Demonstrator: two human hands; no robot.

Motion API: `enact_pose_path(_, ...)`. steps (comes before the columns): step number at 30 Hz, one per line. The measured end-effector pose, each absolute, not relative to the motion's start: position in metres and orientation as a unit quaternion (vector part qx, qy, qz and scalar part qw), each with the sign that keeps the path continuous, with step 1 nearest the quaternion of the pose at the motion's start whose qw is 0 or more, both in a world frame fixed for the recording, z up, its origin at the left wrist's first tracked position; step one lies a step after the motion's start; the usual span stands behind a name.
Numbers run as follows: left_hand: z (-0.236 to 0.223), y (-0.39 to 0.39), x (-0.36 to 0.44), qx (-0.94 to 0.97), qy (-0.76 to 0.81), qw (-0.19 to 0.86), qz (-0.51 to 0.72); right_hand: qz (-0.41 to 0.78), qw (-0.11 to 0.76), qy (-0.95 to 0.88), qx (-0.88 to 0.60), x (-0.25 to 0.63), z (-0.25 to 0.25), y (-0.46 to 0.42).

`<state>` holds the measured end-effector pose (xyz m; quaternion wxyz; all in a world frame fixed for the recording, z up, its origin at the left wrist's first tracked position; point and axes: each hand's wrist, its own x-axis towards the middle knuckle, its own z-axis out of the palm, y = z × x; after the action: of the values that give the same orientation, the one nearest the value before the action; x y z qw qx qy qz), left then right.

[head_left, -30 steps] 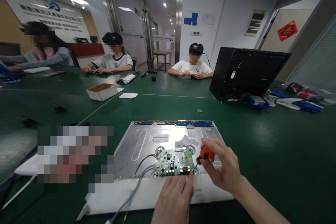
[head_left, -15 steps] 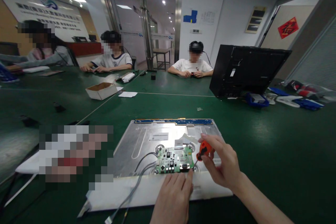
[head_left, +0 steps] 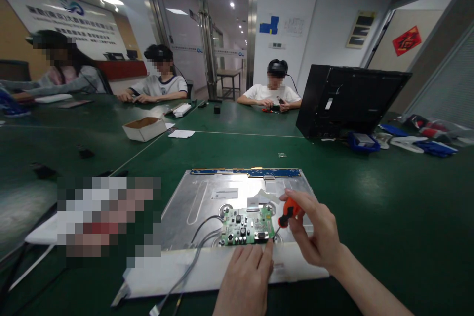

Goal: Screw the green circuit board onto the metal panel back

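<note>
In my right hand (head_left: 314, 229) is a short screwdriver (head_left: 289, 211) with an orange and black handle, gripped between thumb and fingers. Its thin shaft slants down to the lower right corner of a green circuit board (head_left: 246, 226). My left hand (head_left: 246, 276) lies flat with fingers stretched out at the board's near edge, its index fingertip by that same corner. Beneath the board is a metal-backed display panel (head_left: 177, 222) with a white strip along its near side. Grey cables (head_left: 196, 256) run from the board's left side over the strip. Whether the tip sits in a screw cannot be made out.
A black monitor (head_left: 351, 101) stands at the right, near a blue tray (head_left: 363, 142) and blue-white gloves (head_left: 425, 145). An open white box (head_left: 145, 130) sits back left. Several people work across the green table (head_left: 388, 197). A blurred patch covers the left foreground.
Both my hands keep almost the same places, and the screwdriver handle looks slightly turned. Across the table, the person in white has raised one hand, with a small object in hand.
</note>
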<state>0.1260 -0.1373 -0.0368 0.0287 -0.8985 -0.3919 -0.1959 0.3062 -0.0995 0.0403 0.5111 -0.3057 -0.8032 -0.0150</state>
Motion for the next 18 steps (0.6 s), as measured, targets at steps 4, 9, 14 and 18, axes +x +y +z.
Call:
enact_pose_path(4, -0.0364, -0.1371, 0.1259, -0.899, -0.396, 0.028, -0.187, -0.020, 0.521, -0.796, -0.307, 0.3057, 0.0383, -0.0992)
enact_pose_path(9, -0.0381, -0.1378, 0.1248, -0.899, -0.390, 0.035, -0.194, -0.055, 0.534, -0.788, -0.302, 0.3055, 0.0361, -0.0953)
enact_pose_path(14, -0.0400, -0.1376, 0.1243, -0.900, -0.395, 0.029, -0.180, -0.009, 0.511, -0.805, -0.303, 0.3071, 0.0397, -0.0989)
enact_pose_path(18, -0.0404, -0.1373, 0.1249, -0.901, -0.394, 0.030, -0.181, -0.020, 0.521, -0.798, -0.302, 0.3049, 0.0406, -0.0995)
